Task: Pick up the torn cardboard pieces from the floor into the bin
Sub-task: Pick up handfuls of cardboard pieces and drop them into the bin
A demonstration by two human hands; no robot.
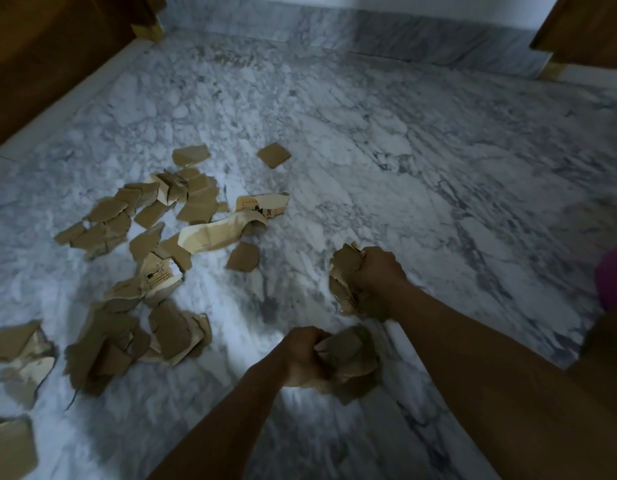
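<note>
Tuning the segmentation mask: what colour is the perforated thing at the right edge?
The perforated thing is magenta pink, cut off by the frame; head view.

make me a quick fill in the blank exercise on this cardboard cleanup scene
1. The left hand and right hand each grip torn ___.
2. Most loose pieces lie to the ___ of both hands.
3. The bin at the frame's right edge is ___.
Missing words: cardboard; left; pink.

Digits "348", perhaps partial, on pale torn cardboard piece; blurred black symbol on second piece.
</note>
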